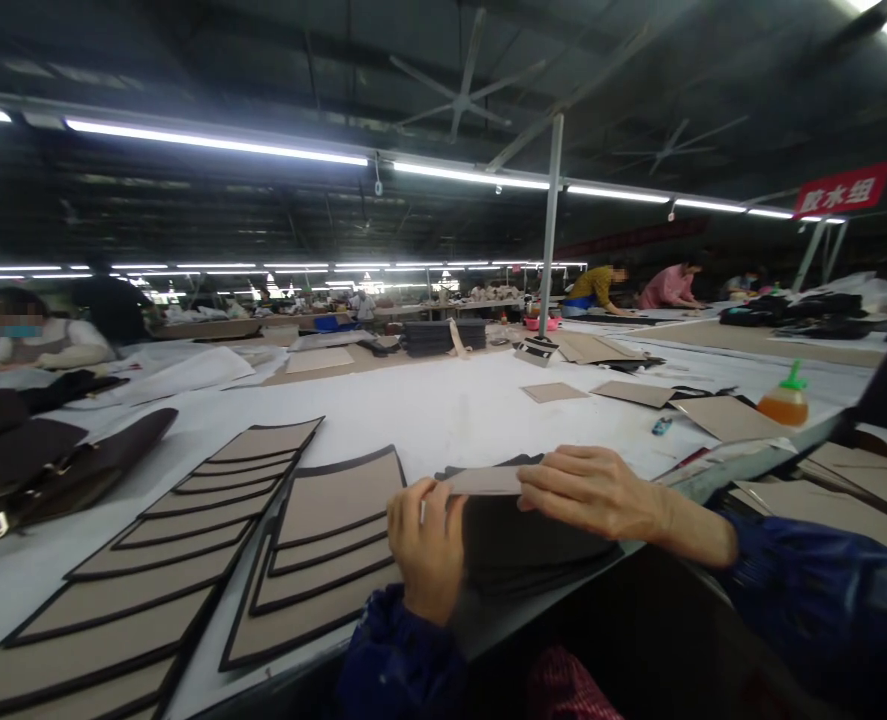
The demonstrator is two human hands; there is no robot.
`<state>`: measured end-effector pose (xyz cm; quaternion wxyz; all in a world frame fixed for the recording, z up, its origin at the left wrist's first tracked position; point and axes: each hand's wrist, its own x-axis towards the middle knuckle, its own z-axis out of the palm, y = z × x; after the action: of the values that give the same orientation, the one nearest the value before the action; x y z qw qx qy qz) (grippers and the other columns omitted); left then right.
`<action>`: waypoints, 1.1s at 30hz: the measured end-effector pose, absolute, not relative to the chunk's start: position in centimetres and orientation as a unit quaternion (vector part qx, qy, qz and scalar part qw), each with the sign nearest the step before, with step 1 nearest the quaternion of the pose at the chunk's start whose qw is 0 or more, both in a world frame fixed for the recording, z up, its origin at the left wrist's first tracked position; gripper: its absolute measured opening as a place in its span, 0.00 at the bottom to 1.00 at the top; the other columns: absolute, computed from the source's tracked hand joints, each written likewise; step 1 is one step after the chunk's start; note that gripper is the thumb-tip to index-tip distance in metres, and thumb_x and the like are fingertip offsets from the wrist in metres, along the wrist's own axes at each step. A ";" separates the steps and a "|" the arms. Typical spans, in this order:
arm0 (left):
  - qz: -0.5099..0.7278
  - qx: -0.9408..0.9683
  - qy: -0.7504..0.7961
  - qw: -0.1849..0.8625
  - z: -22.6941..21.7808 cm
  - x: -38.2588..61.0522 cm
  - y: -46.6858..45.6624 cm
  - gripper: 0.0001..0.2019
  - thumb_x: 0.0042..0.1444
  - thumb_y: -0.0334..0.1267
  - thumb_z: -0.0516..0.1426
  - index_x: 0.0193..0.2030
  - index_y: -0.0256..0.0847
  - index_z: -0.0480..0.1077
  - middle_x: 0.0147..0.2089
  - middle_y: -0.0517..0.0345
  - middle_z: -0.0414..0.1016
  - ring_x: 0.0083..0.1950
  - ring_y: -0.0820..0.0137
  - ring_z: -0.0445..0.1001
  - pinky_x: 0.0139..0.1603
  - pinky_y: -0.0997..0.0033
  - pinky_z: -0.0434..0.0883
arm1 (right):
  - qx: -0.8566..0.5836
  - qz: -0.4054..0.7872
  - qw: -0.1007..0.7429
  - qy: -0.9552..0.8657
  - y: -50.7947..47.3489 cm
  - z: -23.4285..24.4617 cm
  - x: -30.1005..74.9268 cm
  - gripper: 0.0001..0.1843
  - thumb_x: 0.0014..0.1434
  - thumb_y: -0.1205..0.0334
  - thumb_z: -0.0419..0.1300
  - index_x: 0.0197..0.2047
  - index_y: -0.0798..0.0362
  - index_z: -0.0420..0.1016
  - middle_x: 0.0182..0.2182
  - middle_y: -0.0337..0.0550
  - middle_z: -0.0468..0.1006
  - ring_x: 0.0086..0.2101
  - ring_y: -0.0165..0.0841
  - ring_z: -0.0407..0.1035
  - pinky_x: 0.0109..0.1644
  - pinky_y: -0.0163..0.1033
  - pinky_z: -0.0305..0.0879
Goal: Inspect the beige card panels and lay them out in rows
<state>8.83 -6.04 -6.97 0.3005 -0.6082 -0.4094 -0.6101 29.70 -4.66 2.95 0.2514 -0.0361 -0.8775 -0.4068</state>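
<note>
Between my two hands a beige panel (484,481) is held up, tilted, over a stack of black pieces (537,545) at the table's near edge. My left hand (429,545) pinches its left end, thumb and fingers closed. On the right end, the fingers of my right hand (589,490) are closed over the panel. Left of my left hand lies a short row of overlapping beige panels with black borders (338,500). A longer overlapping row of beige panels (150,560) stretches beyond it toward the lower left.
Dark flaps with metal clasps (53,465) lie at far left. A bottle of amber liquid with a green nozzle (784,400) stands at right near loose beige panels (728,417). A metal post (550,230) rises behind the white tabletop (443,400). Several people work at other tables.
</note>
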 end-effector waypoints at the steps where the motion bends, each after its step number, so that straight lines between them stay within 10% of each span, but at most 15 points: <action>1: -0.612 -0.610 -0.407 0.297 -7.0 8.9 -6.0 0.08 0.53 0.26 0.61 0.40 0.35 0.69 0.38 0.48 0.71 0.40 0.64 0.68 0.42 0.62 0.67 | -0.038 -0.403 0.253 -0.879 -4.8 2.8 29.7 0.07 0.65 0.66 0.54 0.35 0.53 0.70 0.36 0.41 0.79 0.28 0.27 0.68 0.30 0.35 0.61; 8: -0.628 -0.640 -0.378 0.231 -7.1 8.8 -6.0 0.05 0.56 0.24 0.57 0.37 0.37 0.71 0.35 0.54 0.72 0.39 0.68 0.69 0.44 0.66 0.68 | -0.073 -0.297 0.317 -0.898 -5.8 2.3 30.3 0.08 0.67 0.63 0.52 0.43 0.54 0.71 0.39 0.45 0.80 0.32 0.30 0.73 0.34 0.36 0.68; 14: -0.737 -0.499 -0.448 -0.079 -7.4 7.8 -4.9 0.05 0.53 0.38 0.61 0.31 0.40 0.71 0.31 0.60 0.72 0.34 0.71 0.70 0.39 0.72 0.67 | -0.313 -0.093 0.590 -0.739 -3.5 1.2 32.5 0.16 0.68 0.60 0.49 0.53 0.47 0.72 0.46 0.48 0.75 0.46 0.38 0.70 0.51 0.45 0.67; 19: -0.747 -0.402 -0.452 -0.275 -7.4 7.4 -4.4 0.13 0.47 0.46 0.63 0.33 0.38 0.72 0.30 0.61 0.72 0.34 0.71 0.70 0.37 0.73 0.66 | -0.398 0.062 0.540 -0.740 -0.9 -1.3 33.7 0.23 0.65 0.48 0.50 0.56 0.49 0.72 0.45 0.50 0.72 0.42 0.40 0.71 0.44 0.48 0.70; 33: -0.700 -0.441 -0.439 -0.350 -7.6 7.5 -4.2 0.17 0.45 0.49 0.63 0.32 0.35 0.72 0.26 0.59 0.70 0.29 0.73 0.68 0.34 0.73 0.67 | -0.454 0.228 0.521 -0.686 -3.1 -2.1 33.2 0.19 0.54 0.47 0.60 0.36 0.56 0.78 0.24 0.40 0.71 0.25 0.31 0.65 0.31 0.39 0.64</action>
<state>7.49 -4.22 -7.64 -0.3501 -0.4408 -0.4392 -0.7002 33.17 -3.07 -2.13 0.5208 -0.4537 -0.6864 0.2277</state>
